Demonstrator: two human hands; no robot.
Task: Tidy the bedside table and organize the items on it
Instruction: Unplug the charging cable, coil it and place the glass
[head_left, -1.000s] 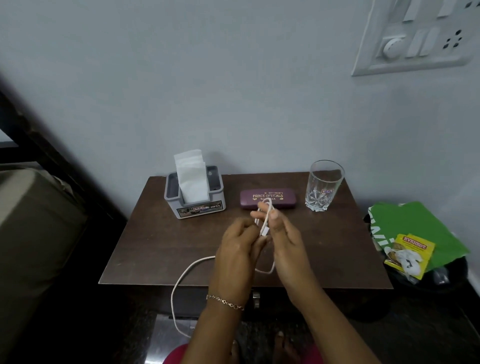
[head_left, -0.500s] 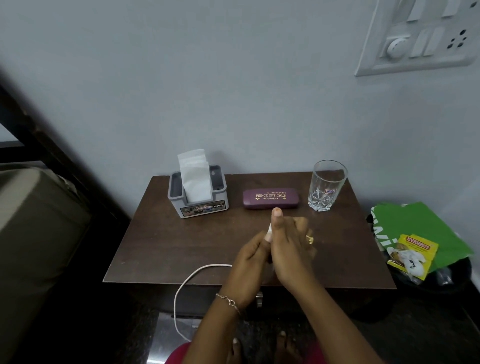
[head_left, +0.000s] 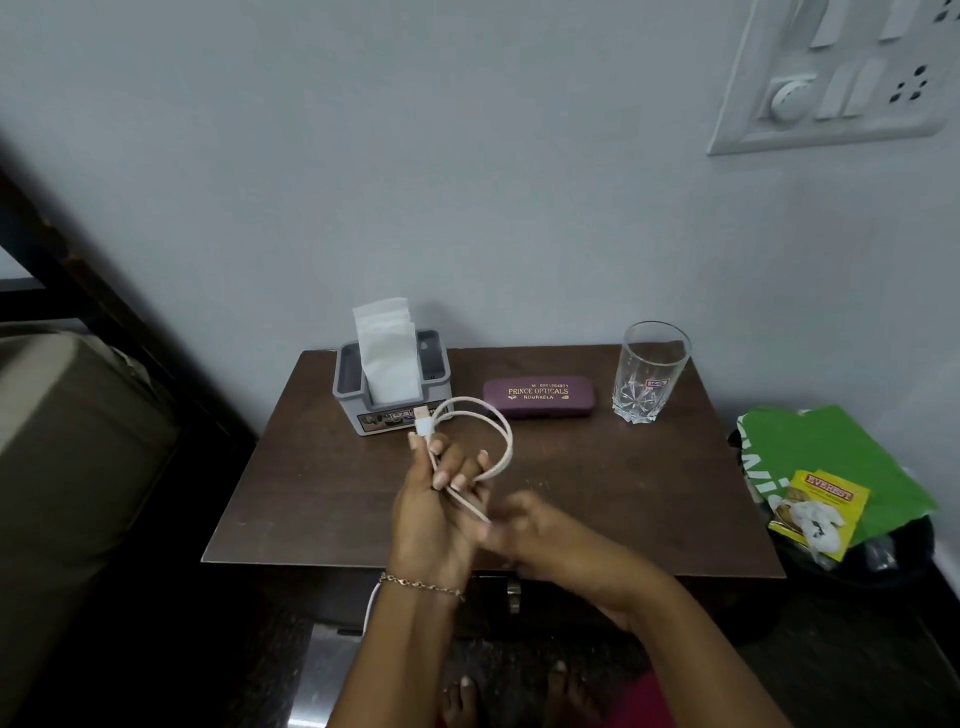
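White charging cable (head_left: 508, 441) coils above our left hand (head_left: 431, 519) | fingers (head_left: 441, 470) curled round its strands | right hand (head_left: 540, 535) blurred at its tail, grip unclear | brown tabletop (head_left: 623, 493) below

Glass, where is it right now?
In the head view, the glass stands at the back right corner of the table, just right of the purple case and close to the wall.

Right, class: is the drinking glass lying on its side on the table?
No, the glass stands upright on the table, right of the purple spectacle case.
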